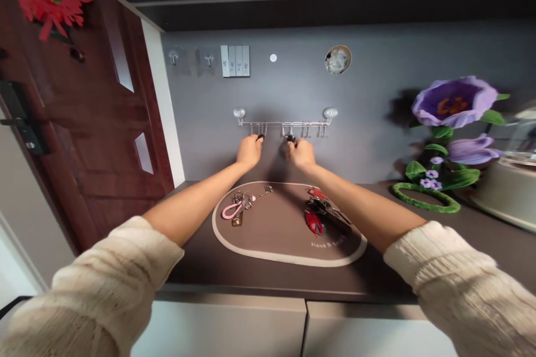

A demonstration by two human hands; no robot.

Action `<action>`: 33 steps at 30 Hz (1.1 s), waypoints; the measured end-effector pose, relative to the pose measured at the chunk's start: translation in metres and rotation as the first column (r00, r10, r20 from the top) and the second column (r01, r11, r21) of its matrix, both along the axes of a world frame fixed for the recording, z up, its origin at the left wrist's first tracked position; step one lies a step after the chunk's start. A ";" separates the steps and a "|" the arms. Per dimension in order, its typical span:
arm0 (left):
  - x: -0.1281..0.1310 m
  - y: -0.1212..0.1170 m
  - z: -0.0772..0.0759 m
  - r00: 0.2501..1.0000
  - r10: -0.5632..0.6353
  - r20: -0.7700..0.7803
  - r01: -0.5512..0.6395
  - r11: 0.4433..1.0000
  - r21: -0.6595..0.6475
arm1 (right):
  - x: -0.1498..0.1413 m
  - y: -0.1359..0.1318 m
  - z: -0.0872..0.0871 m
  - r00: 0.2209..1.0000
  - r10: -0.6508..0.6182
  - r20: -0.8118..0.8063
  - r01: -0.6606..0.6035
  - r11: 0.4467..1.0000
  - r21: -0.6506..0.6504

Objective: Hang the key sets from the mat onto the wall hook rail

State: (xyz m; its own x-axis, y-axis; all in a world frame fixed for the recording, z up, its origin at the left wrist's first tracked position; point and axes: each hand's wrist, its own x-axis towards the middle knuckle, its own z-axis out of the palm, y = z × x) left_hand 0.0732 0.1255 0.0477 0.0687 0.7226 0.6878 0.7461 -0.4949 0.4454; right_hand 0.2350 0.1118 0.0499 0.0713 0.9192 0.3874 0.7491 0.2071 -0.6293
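Observation:
A clear rail [288, 123] with several small hanging hooks is fixed to the grey wall by two suction cups. My left hand [249, 152] is raised to the hooks left of the rail's middle, fingers closed on a small black object [261, 136]. My right hand [303, 153] pinches another small black object [291, 139] just below the hooks right of the middle. Fingers hide most of both objects. On the brown mat [272, 234] below lie keys with a pink strap [231, 211], a small key bunch [267, 191] and keys with a red cord [313, 224].
Purple fabric flowers [455, 101] stand at the right, beside a pale rounded appliance [513, 184]. A wall switch panel [235, 61] and a round hole [338, 60] are above the rail. A dark shelf [293, 5] overhangs; a red-brown door [100, 122] is at left.

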 end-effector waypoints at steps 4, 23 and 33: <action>0.007 -0.010 0.029 0.971 0.102 -0.216 -0.078 0.990 0.120 | -0.003 -0.002 0.028 0.997 -0.068 -0.041 0.073 0.989 0.128; -0.017 -0.091 -0.040 0.861 -0.448 -0.238 0.320 0.844 -0.430 | 0.044 -0.081 -0.028 0.896 0.439 0.071 -0.389 0.851 -0.353; -0.032 -0.125 -0.004 0.692 -0.542 0.476 0.715 0.605 -0.351 | 0.043 -0.130 0.018 0.790 0.587 -0.176 -0.604 0.694 -0.392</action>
